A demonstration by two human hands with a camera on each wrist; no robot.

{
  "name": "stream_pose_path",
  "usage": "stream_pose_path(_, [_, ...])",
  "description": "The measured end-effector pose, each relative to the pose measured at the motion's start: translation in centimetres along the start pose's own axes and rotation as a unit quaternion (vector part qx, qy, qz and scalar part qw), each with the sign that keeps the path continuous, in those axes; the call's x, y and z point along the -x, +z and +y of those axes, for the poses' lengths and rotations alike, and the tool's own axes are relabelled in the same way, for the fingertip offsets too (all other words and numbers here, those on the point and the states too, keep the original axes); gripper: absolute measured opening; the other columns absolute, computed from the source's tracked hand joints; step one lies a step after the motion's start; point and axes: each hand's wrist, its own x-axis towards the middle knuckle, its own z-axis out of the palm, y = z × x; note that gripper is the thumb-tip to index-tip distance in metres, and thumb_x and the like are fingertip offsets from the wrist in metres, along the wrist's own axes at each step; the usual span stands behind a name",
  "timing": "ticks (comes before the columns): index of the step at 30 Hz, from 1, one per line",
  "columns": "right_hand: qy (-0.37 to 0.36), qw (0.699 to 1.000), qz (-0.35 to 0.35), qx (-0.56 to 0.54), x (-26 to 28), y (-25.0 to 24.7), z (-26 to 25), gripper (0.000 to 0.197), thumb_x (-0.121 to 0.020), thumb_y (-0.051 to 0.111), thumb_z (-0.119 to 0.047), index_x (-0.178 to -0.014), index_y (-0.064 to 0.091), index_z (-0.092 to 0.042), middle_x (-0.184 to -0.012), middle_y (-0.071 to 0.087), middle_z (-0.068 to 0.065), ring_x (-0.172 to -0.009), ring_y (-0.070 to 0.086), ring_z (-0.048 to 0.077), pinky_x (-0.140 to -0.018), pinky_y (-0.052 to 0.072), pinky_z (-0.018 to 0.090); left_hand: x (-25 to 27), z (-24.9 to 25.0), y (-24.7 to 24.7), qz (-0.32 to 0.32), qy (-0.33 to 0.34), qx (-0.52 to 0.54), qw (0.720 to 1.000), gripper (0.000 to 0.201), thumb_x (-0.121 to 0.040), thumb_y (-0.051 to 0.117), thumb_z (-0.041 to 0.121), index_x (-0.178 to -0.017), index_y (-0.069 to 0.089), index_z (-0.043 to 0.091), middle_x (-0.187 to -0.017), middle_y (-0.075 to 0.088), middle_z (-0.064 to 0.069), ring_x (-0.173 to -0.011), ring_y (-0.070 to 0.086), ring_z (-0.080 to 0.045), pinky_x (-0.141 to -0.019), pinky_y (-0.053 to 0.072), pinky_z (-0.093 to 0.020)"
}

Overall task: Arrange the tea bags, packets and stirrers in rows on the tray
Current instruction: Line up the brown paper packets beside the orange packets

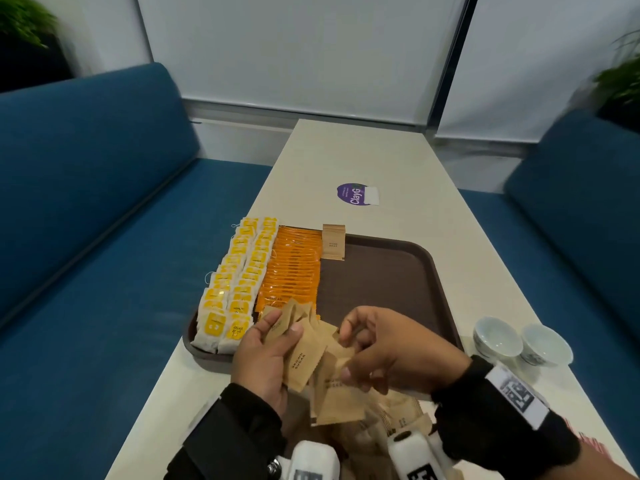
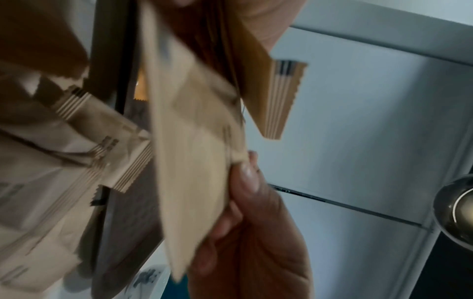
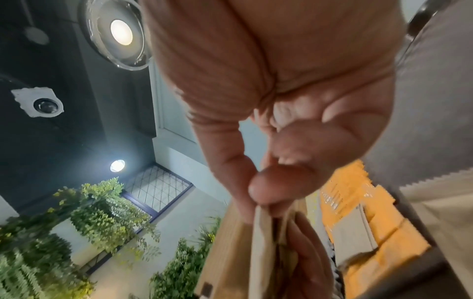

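A brown tray (image 1: 381, 282) lies on the pale table. Its left side holds two rows of yellow tea bags (image 1: 239, 271), then a row of orange packets (image 1: 294, 268). One brown sugar packet (image 1: 334, 242) leans at the tray's far edge beside them. Over the tray's near edge my left hand (image 1: 285, 323) grips a fanned bunch of brown sugar packets (image 1: 308, 355). My right hand (image 1: 346, 353) pinches the bunch from the right. In the right wrist view its fingertips (image 3: 258, 190) close on a packet edge (image 3: 261, 232). In the left wrist view my thumb (image 2: 245, 182) presses the packets (image 2: 194, 161).
A loose pile of brown sugar packets (image 1: 391, 420) lies near the table's front edge under my wrists. Two small white cups (image 1: 497, 336) stand right of the tray. A purple sticker (image 1: 353, 194) is further along the table. Blue sofas (image 1: 86, 202) flank both sides.
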Motion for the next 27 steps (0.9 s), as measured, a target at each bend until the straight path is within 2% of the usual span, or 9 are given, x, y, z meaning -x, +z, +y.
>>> stream_pose_path(5, [-0.025,0.996,0.088,0.019,-0.6,-3.0,-2.2,0.020,-0.078,0.067,0.008,-0.090,0.061,-0.007,-0.068,0.066,0.003,-0.057,0.060,0.013,-0.046,0.046,0.020,-0.9,2.6,-1.3,0.018,0.024,0.022,0.999,0.043,-0.086,0.058,0.002,-0.126,0.052,0.015,-0.112,0.065,-0.011,-0.085,0.066,-0.021,-0.054,0.054,-0.030])
stream_pose_path(9, [-0.029,0.976,0.216,0.022,-4.6,-6.8,-3.1,0.009,-0.081,0.070,-0.003,-0.080,0.065,-0.011,-0.069,0.065,0.004,-0.052,0.050,0.011,-0.040,0.039,0.017,-1.3,4.0,-2.3,0.023,0.029,0.041,0.998,0.041,-0.087,0.056,0.001,-0.126,0.053,0.014,-0.115,0.065,-0.013,-0.092,0.065,-0.024,-0.064,0.050,-0.035])
stream_pose_path(12, [0.004,0.958,0.288,0.000,-9.3,-9.4,-2.4,0.013,-0.082,0.069,-0.002,-0.078,0.060,-0.011,-0.067,0.062,0.004,-0.045,0.046,0.007,-0.036,0.030,0.017,-1.6,4.1,-2.8,0.024,0.024,0.038,0.999,0.042,-0.087,0.056,0.003,-0.127,0.052,0.016,-0.117,0.064,-0.013,-0.096,0.065,-0.026,-0.059,0.054,-0.034])
stream_pose_path(14, [0.038,0.953,0.297,-0.033,-12.0,-10.6,-1.7,0.017,-0.083,0.066,0.001,-0.076,0.056,-0.010,-0.076,0.066,0.010,-0.047,0.049,0.011,-0.036,0.030,0.018,-1.8,4.0,-3.0,0.030,0.020,0.034,0.999,0.042,-0.087,0.057,0.004,-0.125,0.053,0.019,-0.117,0.065,-0.013,-0.097,0.065,-0.026,-0.055,0.056,-0.031])
stream_pose_path(16, [0.052,0.954,0.288,-0.073,-13.7,-11.3,-1.2,0.013,-0.085,0.062,0.004,-0.079,0.056,-0.006,-0.081,0.065,0.017,-0.049,0.048,0.015,-0.034,0.031,0.019,-1.8,3.9,-3.3,0.033,0.019,0.026,0.999,0.042,-0.086,0.057,0.004,-0.124,0.054,0.020,-0.115,0.065,-0.012,-0.095,0.065,-0.025,-0.050,0.056,-0.027])
stream_pose_path(18, [0.048,0.961,0.260,-0.085,-14.3,-11.2,-1.2,0.009,-0.087,0.061,0.001,-0.082,0.058,-0.005,-0.079,0.065,0.014,-0.047,0.050,0.013,-0.035,0.032,0.019,-2.0,3.9,-3.4,0.035,0.027,0.016,0.999,0.041,-0.086,0.058,0.003,-0.123,0.054,0.020,-0.113,0.065,-0.010,-0.093,0.066,-0.024,-0.051,0.056,-0.029])
stream_pose_path(21, [0.011,0.986,0.147,-0.078,-13.3,-9.1,-2.2,0.006,-0.088,0.061,-0.004,-0.083,0.060,-0.008,-0.069,0.064,0.003,-0.049,0.055,0.005,-0.042,0.034,0.018,-2.3,4.0,-3.1,0.034,0.046,0.002,0.998,0.039,-0.085,0.058,-0.001,-0.118,0.054,0.019,-0.109,0.066,-0.008,-0.091,0.066,-0.024,-0.063,0.054,-0.034])
stream_pose_path(24, [-0.013,0.998,0.025,-0.051,-10.9,-6.0,-3.4,0.003,-0.086,0.061,-0.003,-0.086,0.060,-0.006,-0.072,0.067,0.005,-0.054,0.059,0.009,-0.043,0.042,0.017,-2.6,3.8,-2.2,0.026,0.067,-0.017,0.997,0.045,-0.079,0.062,0.001,-0.121,0.054,0.017,-0.109,0.067,-0.009,-0.090,0.066,-0.022,-0.063,0.053,-0.032])
stream_pose_path(27, [-0.015,1.000,0.011,0.008,-9.3,-4.1,-3.7,0.004,-0.086,0.063,-0.003,-0.089,0.062,-0.005,-0.077,0.071,0.007,-0.058,0.063,0.012,-0.045,0.046,0.018,-2.7,3.4,-1.4,0.023,0.077,-0.031,0.996,0.058,-0.063,0.068,0.013,-0.119,0.055,0.018,-0.113,0.066,-0.010,-0.096,0.065,-0.026,-0.069,0.053,-0.037])
